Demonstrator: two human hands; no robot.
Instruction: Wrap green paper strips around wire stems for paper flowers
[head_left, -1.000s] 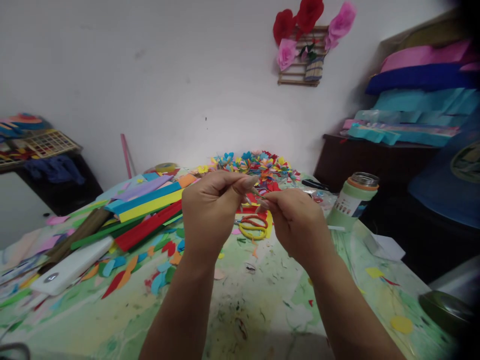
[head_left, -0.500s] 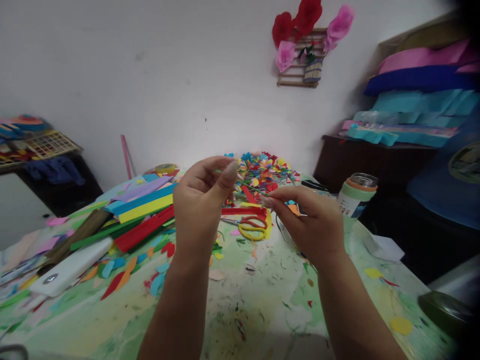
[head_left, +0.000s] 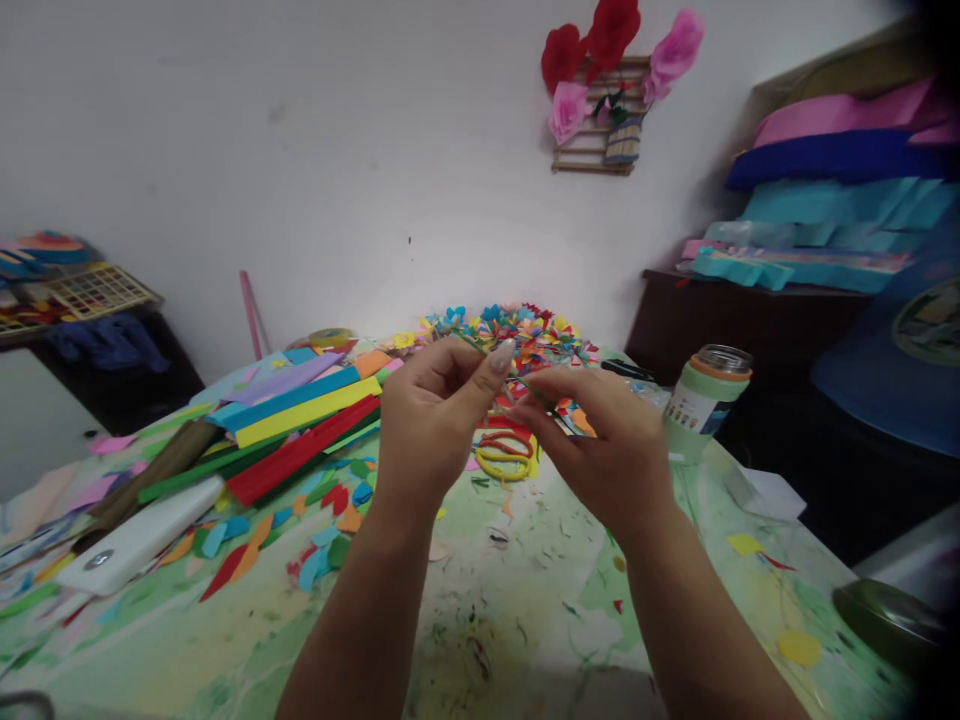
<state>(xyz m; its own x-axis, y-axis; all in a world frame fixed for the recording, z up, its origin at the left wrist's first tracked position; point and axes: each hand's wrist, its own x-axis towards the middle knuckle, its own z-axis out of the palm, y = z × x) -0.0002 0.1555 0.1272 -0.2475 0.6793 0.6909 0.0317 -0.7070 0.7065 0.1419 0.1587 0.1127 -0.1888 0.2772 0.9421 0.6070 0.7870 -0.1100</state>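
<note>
A thin green stem (head_left: 523,380) runs between my two hands above the table. My left hand (head_left: 435,415) pinches it between thumb and fingers. Close by on the right, my right hand (head_left: 607,440) grips its other end with thumb and forefinger. Behind the hands lies a pile of colourful paper flowers (head_left: 525,325). Scissors with red and yellow handles (head_left: 506,460) rest on red and yellow paper just below the hands; their blades are hidden by my left hand.
Paper strips (head_left: 300,410), a white device (head_left: 142,535) and paper scraps lie at left. At right stand an open jar (head_left: 701,395) and a white paper piece (head_left: 769,493), with a roll of green tape (head_left: 889,615) nearer the corner.
My left hand has moved right, close to my right hand, which has shifted slightly left. Less of the green stem shows between them.
</note>
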